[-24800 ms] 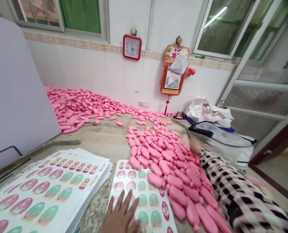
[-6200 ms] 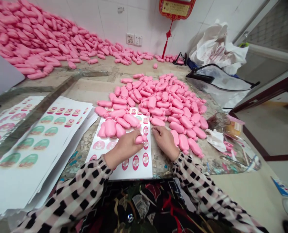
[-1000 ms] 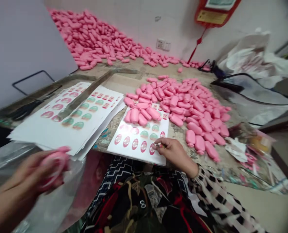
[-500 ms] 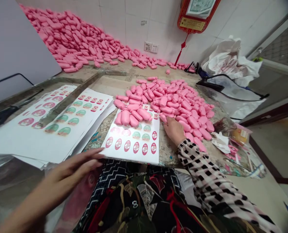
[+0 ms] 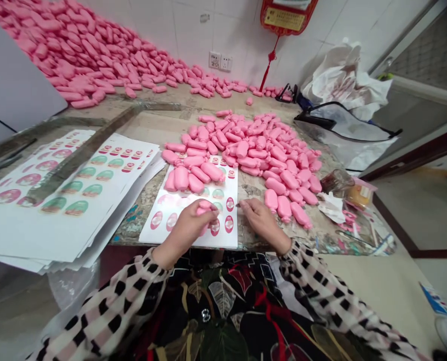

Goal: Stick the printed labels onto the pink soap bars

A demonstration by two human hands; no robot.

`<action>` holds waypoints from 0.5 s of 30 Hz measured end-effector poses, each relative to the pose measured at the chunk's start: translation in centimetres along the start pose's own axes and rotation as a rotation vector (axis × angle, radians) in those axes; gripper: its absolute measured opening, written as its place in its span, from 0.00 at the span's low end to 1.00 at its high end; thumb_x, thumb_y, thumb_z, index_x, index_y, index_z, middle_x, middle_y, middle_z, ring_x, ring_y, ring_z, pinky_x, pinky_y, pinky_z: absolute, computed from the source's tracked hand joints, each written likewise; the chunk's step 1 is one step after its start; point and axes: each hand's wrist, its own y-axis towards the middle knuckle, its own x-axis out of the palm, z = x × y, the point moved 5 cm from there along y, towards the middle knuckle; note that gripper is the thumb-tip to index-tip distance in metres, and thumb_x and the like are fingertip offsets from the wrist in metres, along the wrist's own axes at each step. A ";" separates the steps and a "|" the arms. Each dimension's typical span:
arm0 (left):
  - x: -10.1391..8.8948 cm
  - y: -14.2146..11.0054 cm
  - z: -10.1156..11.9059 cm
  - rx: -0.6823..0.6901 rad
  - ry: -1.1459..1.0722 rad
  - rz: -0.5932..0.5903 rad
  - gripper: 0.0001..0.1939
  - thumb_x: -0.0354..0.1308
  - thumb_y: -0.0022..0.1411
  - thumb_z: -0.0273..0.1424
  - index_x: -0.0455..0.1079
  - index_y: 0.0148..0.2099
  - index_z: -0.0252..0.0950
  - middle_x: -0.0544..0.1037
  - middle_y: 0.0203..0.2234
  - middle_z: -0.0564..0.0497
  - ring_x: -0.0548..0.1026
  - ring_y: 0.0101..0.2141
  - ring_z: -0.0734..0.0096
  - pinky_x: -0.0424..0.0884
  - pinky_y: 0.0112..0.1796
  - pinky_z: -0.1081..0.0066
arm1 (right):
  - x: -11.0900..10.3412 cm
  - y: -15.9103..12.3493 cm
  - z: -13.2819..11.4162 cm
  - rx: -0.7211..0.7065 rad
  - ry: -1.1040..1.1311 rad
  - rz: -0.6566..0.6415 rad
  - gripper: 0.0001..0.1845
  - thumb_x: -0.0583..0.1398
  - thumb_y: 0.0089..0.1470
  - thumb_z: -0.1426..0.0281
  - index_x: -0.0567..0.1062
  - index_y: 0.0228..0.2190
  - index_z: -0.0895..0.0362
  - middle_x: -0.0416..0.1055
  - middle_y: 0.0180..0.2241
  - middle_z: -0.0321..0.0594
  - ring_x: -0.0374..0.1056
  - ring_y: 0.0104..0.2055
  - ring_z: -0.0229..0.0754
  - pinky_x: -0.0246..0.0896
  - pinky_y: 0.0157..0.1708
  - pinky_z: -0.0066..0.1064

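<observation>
My left hand [image 5: 185, 225] is closed round a pink sausage-shaped piece [image 5: 204, 205], whose top end shows between thumb and fingers. It is above the lower part of a printed sticker sheet [image 5: 229, 238] with red ovals and green labels. My right hand [image 5: 259, 215] is just off the sheet's right edge, its thumb and fingers pinched together near the red ovals. What they hold, if anything, is too small to make out. Several pink pieces [image 5: 181, 179] lie on the upper part of the sheet. A pile of the same pieces [image 5: 261, 150] spreads behind and to the right.
Stacked sticker sheets [image 5: 31, 230] lie at left under a metal bar [image 5: 88, 140]. A larger pink heap [image 5: 95, 55] rests against the wall. On the right are a clear bag [image 5: 351, 138], crumpled tissue [image 5: 332, 206] and a dark jar [image 5: 336, 180].
My left hand has come in from the lower left and now holds a pink piece over the sheet. My right hand has drawn back from the pile to the sheet's edge. The view has shifted.
</observation>
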 end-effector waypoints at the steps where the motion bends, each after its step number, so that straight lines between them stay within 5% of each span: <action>1: -0.1 0.4 0.2 0.053 0.209 -0.009 0.09 0.56 0.54 0.36 0.68 0.36 0.36 0.75 0.27 0.52 0.74 0.30 0.67 0.68 0.37 0.65 | -0.6 0.6 0.4 -0.019 -0.162 0.064 0.19 0.48 0.60 0.59 0.74 0.35 0.55 0.71 0.35 0.41 0.65 0.39 0.42 0.56 0.40 0.33; 4: 1.0 1.2 0.6 0.253 0.751 -0.127 0.13 0.53 0.56 0.34 0.70 0.43 0.38 0.75 0.42 0.48 0.73 0.41 0.62 0.66 0.44 0.63 | -0.7 1.8 0.3 -0.112 -0.449 0.125 0.14 0.49 0.60 0.66 0.73 0.36 0.56 0.71 0.37 0.43 0.64 0.41 0.44 0.54 0.41 0.33; 7: 2.3 1.7 0.1 0.301 1.063 -0.260 0.21 0.50 0.59 0.37 0.65 0.54 0.41 0.63 0.58 0.46 0.71 0.46 0.58 0.65 0.46 0.63 | -0.1 2.4 -0.1 -0.150 -0.548 0.119 0.12 0.50 0.59 0.69 0.73 0.36 0.56 0.71 0.37 0.43 0.63 0.40 0.44 0.53 0.40 0.33; 15: 2.8 1.9 -0.2 0.279 1.259 -0.411 0.26 0.46 0.60 0.45 0.59 0.60 0.47 0.51 0.63 0.45 0.72 0.45 0.53 0.66 0.44 0.59 | 0.3 3.0 0.0 -0.179 -0.591 0.073 0.12 0.51 0.59 0.68 0.74 0.35 0.56 0.71 0.36 0.43 0.64 0.40 0.43 0.53 0.37 0.32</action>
